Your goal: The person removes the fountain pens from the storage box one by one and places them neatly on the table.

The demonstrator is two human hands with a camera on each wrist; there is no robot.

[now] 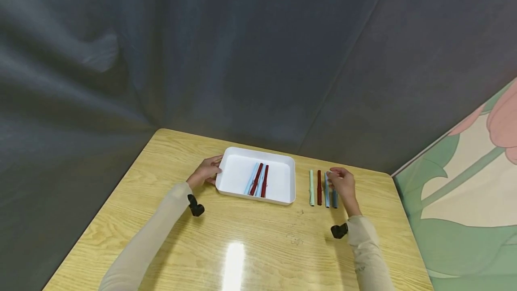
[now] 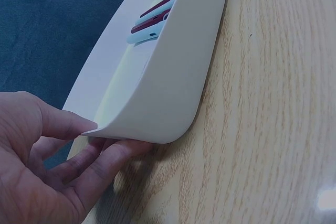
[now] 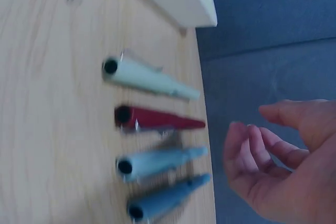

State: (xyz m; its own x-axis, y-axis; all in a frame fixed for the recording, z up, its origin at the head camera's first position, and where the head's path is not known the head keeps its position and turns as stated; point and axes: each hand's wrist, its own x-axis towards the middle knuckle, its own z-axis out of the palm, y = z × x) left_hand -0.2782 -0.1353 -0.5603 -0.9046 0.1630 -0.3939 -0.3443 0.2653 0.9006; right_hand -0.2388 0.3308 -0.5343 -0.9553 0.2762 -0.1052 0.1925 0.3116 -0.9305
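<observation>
the tray [image 1: 234, 172] is smooth white plastic, a shallow rectangle with rounded corners and thin, flaring walls. the left hand [image 1: 205, 172] pinches its left rim, thumb on top and fingers bent beneath the lip, with only the wall between them. inside, toward the near wall, lie four slim tubes, two glossy dark red [image 1: 264, 182] and two light blue [image 1: 249, 181], at a slight slant.

just right of the tray, four more stand apart in a row on the table [image 1: 262, 237]: pale green [image 1: 312, 187], dark red [image 1: 319, 187], light blue [image 1: 327, 194] and darker blue [image 1: 335, 199]. each narrows toward the far end and shows a round, dark hollow at the near one.

the right hand [image 1: 343, 185] hovers by the far ends of the blue pair, fingers loosely curved, thumb well apart from them, nothing in its grip.

the table is pale wood grain, shiny under the light; behind it hangs a dark, softly creased sheet [image 1: 242, 66].
</observation>
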